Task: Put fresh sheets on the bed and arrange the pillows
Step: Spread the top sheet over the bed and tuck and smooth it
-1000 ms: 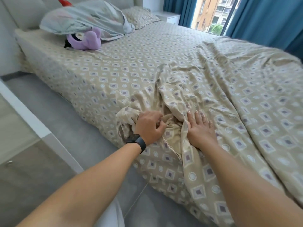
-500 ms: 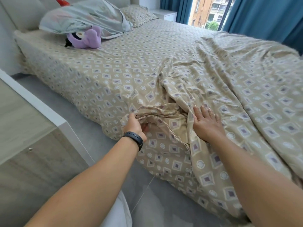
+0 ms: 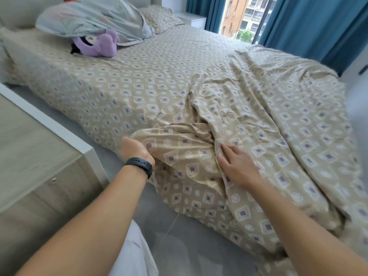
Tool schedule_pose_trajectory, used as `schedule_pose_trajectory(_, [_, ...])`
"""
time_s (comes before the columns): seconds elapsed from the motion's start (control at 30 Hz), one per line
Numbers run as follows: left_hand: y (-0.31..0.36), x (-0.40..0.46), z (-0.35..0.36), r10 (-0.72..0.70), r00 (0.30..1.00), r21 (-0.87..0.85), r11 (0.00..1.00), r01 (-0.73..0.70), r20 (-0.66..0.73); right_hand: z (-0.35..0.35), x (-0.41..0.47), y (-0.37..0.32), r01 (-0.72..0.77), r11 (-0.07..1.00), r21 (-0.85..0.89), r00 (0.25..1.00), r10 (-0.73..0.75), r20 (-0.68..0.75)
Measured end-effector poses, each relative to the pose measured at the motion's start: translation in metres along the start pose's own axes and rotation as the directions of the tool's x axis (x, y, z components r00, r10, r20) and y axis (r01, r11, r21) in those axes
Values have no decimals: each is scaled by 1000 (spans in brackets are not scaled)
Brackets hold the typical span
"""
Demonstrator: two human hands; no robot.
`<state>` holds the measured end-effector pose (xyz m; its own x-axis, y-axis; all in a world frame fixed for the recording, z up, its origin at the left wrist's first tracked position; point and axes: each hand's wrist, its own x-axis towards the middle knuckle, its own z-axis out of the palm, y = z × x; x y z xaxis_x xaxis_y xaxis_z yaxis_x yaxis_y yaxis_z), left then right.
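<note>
A beige diamond-patterned fitted sheet (image 3: 151,80) covers the bed. A matching duvet cover (image 3: 278,120) lies rumpled over the bed's right half, and its corner hangs down the near side. My left hand (image 3: 134,150), a black band at its wrist, grips that corner's edge, fingers hidden under the cloth. Beside it, my right hand (image 3: 237,164) rests on the cover with its fingers nearly straight along a fold. At the head end lie a grey-green pillow (image 3: 95,20) and a beige patterned pillow (image 3: 161,16).
A purple plush toy (image 3: 95,43) lies on the sheet in front of the grey-green pillow. A pale wooden cabinet (image 3: 39,156) stands close on my left. Grey floor (image 3: 189,242) runs between it and the bed. Blue curtains (image 3: 310,22) frame a window beyond.
My left hand has pulled the cover's corner left and down along the bed's side, spreading the bunched fold. My right hand has shifted a little lower on the cover.
</note>
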<state>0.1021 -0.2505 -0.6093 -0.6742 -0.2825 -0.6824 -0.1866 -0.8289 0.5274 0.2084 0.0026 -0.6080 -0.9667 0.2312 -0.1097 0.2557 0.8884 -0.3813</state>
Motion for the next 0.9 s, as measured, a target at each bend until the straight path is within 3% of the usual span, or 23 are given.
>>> schedule_pose_trajectory(0.03, [5, -4, -2, 6, 1000, 19, 1000, -6, -9, -2, -13, 3, 11, 1000, 4, 1000, -11, -6])
schedule_pose_trajectory(0.1, [1, 4, -7, 128, 991, 291, 950, -117, -22, -5, -35, 10, 35, 998, -53, 998, -37, -45])
schedule_pose_trajectory(0.17, [-6, 4, -11, 151, 988, 476, 868, -140, 14, 1, -49, 17, 55, 984, -171, 993, -71, -89])
schedule_pose_trajectory(0.27, [-27, -1, -18, -13, 999, 274, 962, 3, 35, 17, -66, 30, 47, 976, -211, 940, -115, -321])
schedule_pose_trajectory(0.37, [-68, -30, -21, -187, 961, 410, 908, 90, 204, 34, -86, 53, 61, 985, -160, 831, -139, -538])
schedule_pose_trajectory(0.5, [-127, -55, -45, -361, 833, 680, 733, -25, 420, 42, -95, 78, 48, 980, -194, 814, -151, -561])
schedule_pose_trajectory(0.57, [-137, -60, -46, -352, 787, 684, 720, -118, 507, 41, -98, 84, 31, 976, -218, 800, -155, -580])
schedule_pose_trajectory(0.67, [-137, -53, -40, -267, 810, 592, 797, -119, 522, 39, -105, 99, 41, 971, -234, 743, -186, -643])
schedule_pose_trajectory(0.73, [-136, -41, -39, -240, 862, 573, 816, -70, 446, 31, -108, 103, 59, 985, -165, 707, -158, -689])
schedule_pose_trajectory(0.8, [-141, -32, -48, -196, 932, 724, 684, -93, 304, 20, -110, 103, 63, 997, -35, 669, -68, -740])
schedule_pose_trajectory(0.9, [-154, -16, -76, -153, 967, 939, 308, -151, 206, 6, -113, 108, -8, 992, 127, 654, 101, -750])
